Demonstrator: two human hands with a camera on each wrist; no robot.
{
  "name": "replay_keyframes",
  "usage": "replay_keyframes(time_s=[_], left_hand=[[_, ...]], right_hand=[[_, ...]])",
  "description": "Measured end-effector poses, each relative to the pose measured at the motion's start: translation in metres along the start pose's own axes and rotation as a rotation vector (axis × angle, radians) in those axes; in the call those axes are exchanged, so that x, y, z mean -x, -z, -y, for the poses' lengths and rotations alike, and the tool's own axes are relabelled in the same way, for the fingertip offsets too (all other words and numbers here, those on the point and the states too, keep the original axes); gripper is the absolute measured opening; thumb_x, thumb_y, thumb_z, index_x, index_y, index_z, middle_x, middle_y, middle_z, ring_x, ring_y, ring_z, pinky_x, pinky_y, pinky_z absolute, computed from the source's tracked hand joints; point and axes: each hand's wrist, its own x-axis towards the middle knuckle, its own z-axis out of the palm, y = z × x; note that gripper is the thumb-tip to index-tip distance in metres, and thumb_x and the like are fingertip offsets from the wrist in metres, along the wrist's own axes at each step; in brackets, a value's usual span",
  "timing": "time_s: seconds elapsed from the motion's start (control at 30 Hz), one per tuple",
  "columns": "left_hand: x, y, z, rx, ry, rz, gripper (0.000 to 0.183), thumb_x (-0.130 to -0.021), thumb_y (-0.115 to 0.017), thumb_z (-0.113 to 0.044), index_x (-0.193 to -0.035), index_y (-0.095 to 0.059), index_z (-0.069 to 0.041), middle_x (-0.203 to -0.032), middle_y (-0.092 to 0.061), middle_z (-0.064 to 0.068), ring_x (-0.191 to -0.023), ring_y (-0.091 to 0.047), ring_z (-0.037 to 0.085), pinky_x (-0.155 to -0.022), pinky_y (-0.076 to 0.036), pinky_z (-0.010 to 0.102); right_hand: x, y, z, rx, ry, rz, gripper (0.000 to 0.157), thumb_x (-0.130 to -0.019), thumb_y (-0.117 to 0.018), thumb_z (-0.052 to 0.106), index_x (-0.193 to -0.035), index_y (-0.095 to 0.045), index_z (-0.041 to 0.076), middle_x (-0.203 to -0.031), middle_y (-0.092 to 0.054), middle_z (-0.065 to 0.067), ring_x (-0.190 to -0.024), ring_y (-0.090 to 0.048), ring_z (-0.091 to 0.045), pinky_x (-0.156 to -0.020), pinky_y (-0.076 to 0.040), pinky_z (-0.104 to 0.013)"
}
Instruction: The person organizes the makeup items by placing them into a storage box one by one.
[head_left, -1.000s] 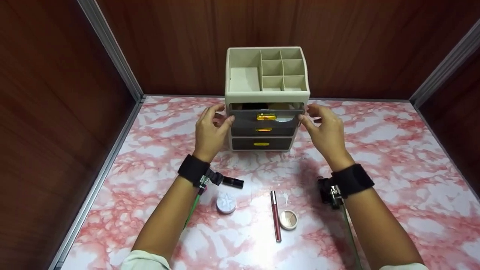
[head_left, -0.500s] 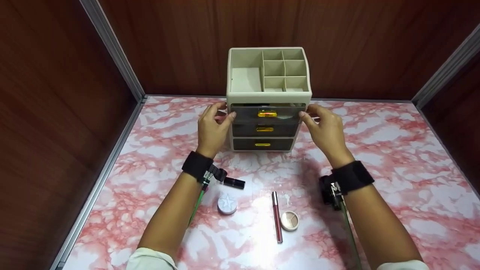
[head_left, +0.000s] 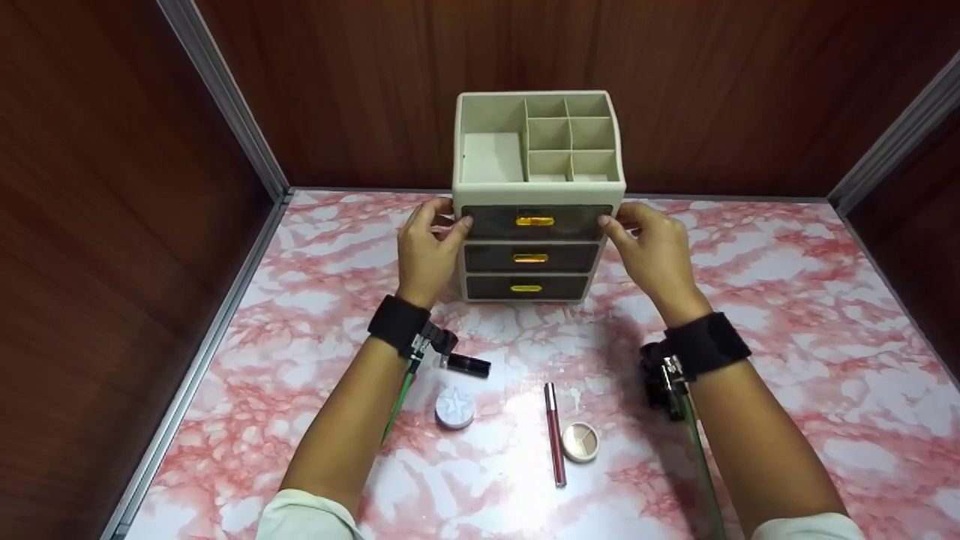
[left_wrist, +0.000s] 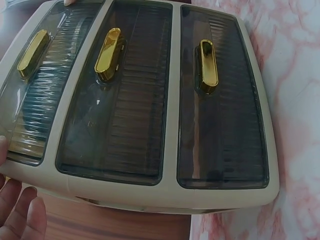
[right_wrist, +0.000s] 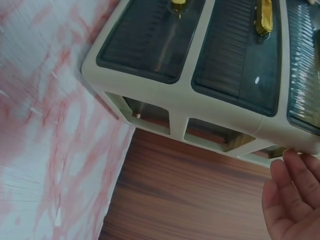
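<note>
A cream makeup organizer (head_left: pixel 540 193) with three dark see-through drawers stands upright at the back of the table. Its top drawer (head_left: pixel 491 223) sits flush with the frame, as do the two below. Gold handles mark each drawer, such as the middle handle (left_wrist: pixel 109 54) in the left wrist view. My left hand (head_left: pixel 427 251) rests its thumb on the top drawer's left edge, fingers loosely bent along the organizer's side. Mirroring it, my right hand (head_left: pixel 655 255) touches the right edge with its thumb. In the right wrist view, the fingertips (right_wrist: pixel 287 156) lie against the side wall.
Nearer the front lie a black lipstick tube (head_left: pixel 469 365), a round pale case (head_left: pixel 454 409) with a star, a red lip gloss tube (head_left: pixel 555 435) and a round three-shade palette (head_left: pixel 580 442). Brown wood-look panels (head_left: pixel 375 97) enclose the table's back and sides.
The top drawer, tilted and partly out a second ago, has moved back into the organizer until flush. Both hands have followed it slightly forward, thumbs on its front.
</note>
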Motion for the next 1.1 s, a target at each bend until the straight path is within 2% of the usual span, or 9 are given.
replay_keyframes(time_s=[0.2,0.5,0.73,0.93,1.1], left_hand=[[0.0001,-0.0003,-0.0014,0.02,0.003,-0.001,0.025,-0.075,-0.072,-0.017,-0.094,-0.061,-0.005,-0.085,-0.059,0.002,-0.076,-0.059,0.025,-0.063,-0.051,0.038],[-0.0014,-0.0009,0.0,0.016,0.008,-0.003,0.025,-0.075,-0.072,-0.016,-0.094,-0.061,-0.005,-0.087,-0.059,0.001,-0.076,-0.058,0.02,-0.062,-0.05,0.037],[-0.0016,-0.0011,0.0023,0.022,0.049,0.022,0.026,-0.076,-0.071,-0.02,-0.097,-0.06,-0.007,-0.086,-0.058,-0.001,-0.076,-0.056,0.015,-0.063,-0.049,0.028],[-0.0016,0.0,0.0027,0.021,0.059,0.034,0.027,-0.077,-0.071,-0.019,-0.097,-0.059,-0.006,-0.086,-0.058,-0.001,-0.077,-0.056,0.015,-0.063,-0.048,0.027],[-0.0022,0.0008,0.0023,0.02,0.059,0.042,0.026,-0.077,-0.071,-0.018,-0.098,-0.059,-0.007,-0.087,-0.057,-0.002,-0.079,-0.057,0.023,-0.063,-0.048,0.026]], right_hand=[[0.0003,0.0014,-0.0007,0.006,0.0,0.008,0.034,-0.08,-0.06,0.047,-0.091,-0.068,0.016,-0.081,-0.065,0.002,-0.073,-0.058,-0.012,-0.067,-0.043,-0.031],[-0.0018,0.0011,-0.0013,0.002,-0.021,0.027,0.038,-0.078,-0.061,0.049,-0.091,-0.067,0.013,-0.08,-0.065,-0.001,-0.072,-0.058,-0.014,-0.067,-0.044,-0.032],[-0.0022,0.0008,-0.0016,-0.003,-0.033,0.035,0.037,-0.078,-0.062,0.048,-0.089,-0.067,0.013,-0.08,-0.065,-0.002,-0.071,-0.058,-0.013,-0.066,-0.044,-0.031],[-0.0011,-0.0005,-0.0018,-0.012,-0.036,0.043,0.039,-0.079,-0.061,0.048,-0.091,-0.066,0.011,-0.082,-0.065,-0.003,-0.073,-0.059,-0.015,-0.067,-0.045,-0.032],[-0.001,-0.001,-0.0002,-0.004,-0.018,0.029,0.038,-0.079,-0.061,0.045,-0.09,-0.066,0.009,-0.081,-0.066,-0.004,-0.074,-0.06,-0.017,-0.067,-0.045,-0.033]])
